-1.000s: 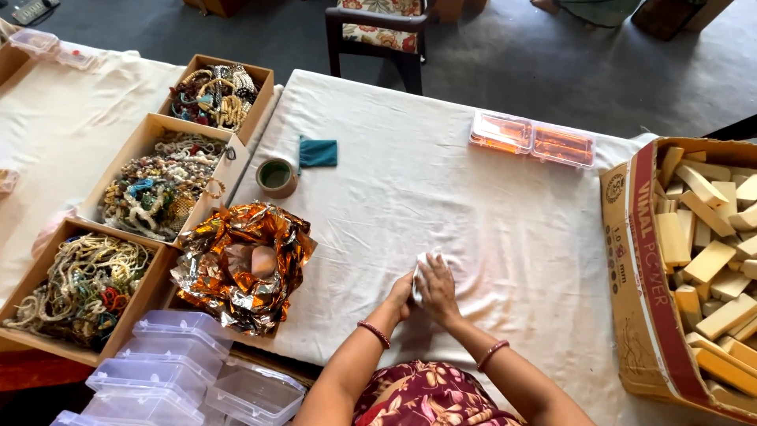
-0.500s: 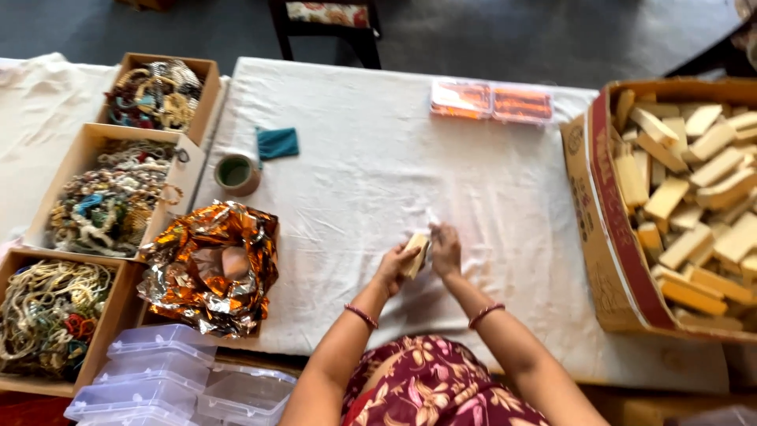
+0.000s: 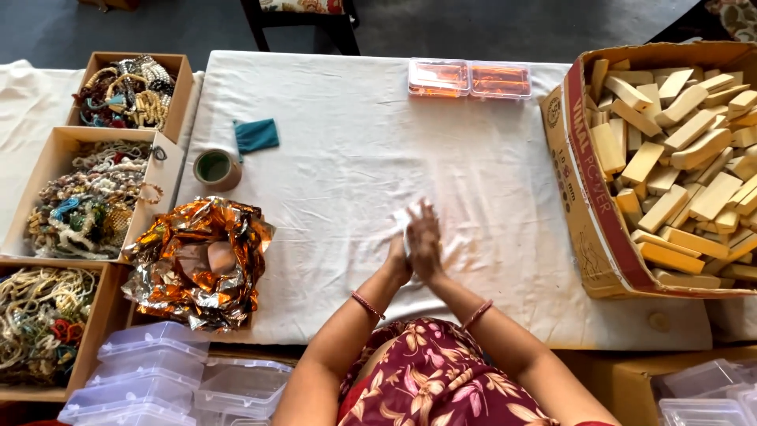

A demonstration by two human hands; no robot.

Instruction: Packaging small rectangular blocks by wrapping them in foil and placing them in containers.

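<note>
Two hands press a small white thing over the white table.

The left hand point(image 3: 398, 260) and right hand point(image 3: 426, 241) are closed together around the small white thing point(image 3: 406, 217), near the table point(image 3: 339, 158) middle.

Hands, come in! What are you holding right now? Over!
Left hand and right hand pressed together around a small white piece. White cloth beneath. Nothing in the way.

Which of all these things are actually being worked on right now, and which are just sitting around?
In hand:
small white piece, pressed between left hand and right hand

Lying about:
box of wooden blocks
foil pile
tape roll
teal cloth
bead boxes
clear lidded tubs
</note>
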